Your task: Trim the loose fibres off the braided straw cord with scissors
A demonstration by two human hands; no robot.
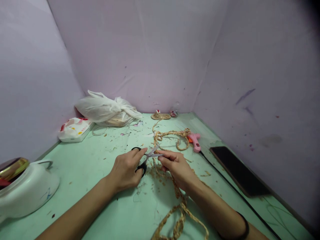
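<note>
My left hand (128,166) grips the black-handled scissors (150,154), with fingers in both loops and the blades spread apart. The blades point right, toward my right hand (176,165). My right hand is closed in a pinch on a braided straw cord (176,188), right beside the blade tips. Below that hand the cord falls in loose loops toward the near edge. More of the straw braid lies in a tangle beyond the blades, and a thin strand runs back to a flat woven straw piece (161,116) with small red and white bits on top.
A pink glue gun (195,141) with a black cable lies to the right, near a dark phone (238,171). At the back left sit a white plastic bag (107,108) and a tissue pack (76,130). A white container (30,190) stands at left. Straw scraps litter the green tabletop (97,200).
</note>
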